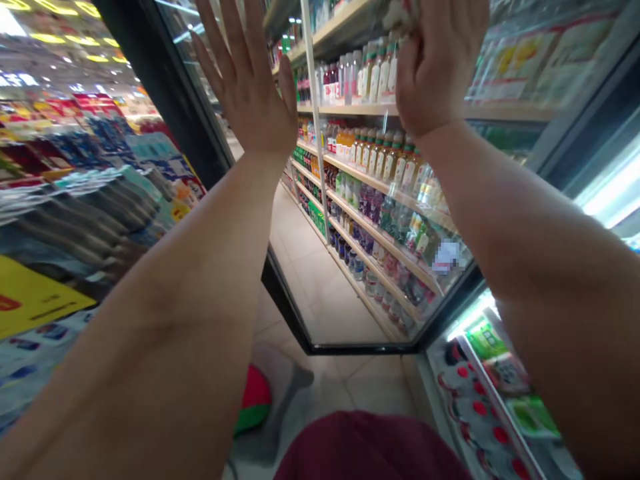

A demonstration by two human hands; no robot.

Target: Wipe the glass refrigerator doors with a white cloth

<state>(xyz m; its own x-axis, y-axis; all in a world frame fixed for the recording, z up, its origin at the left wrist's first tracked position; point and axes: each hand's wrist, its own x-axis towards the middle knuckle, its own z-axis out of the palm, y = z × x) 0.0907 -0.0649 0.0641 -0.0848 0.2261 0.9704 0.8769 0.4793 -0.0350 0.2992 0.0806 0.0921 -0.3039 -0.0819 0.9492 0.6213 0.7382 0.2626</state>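
A: Which step is in hand here?

B: You seem to be partway through wiping a glass door [364,349], with both your arms raised towards its pane.

A: And the hands?

B: Your left hand [256,100] is wide, fingers spread, over the pane near the dark upright of the frame; whether its palm presses the glass, you can't tell from this view. Your right hand [443,67] is curled around a crumpled cloth [400,16].

A: Where exactly is that cloth?

B: You have it by your right thumb, high up at the top edge of the view, so part of it is cut off.

A: What does the next move call for?

B: I'd say you need the cloth flat against the glass, your strokes even, and the door held steady as you reach.

A: How do the cloth and door look?

B: Your cloth is pale, bunched and blurred, its weave too soft to read. The door stands swung out at an angle, black-framed, its pane clear enough that you see shelves of bottles [385,157] in it. Below your right forearm are red-capped bottles [479,408] in the lit cooler [434,383].
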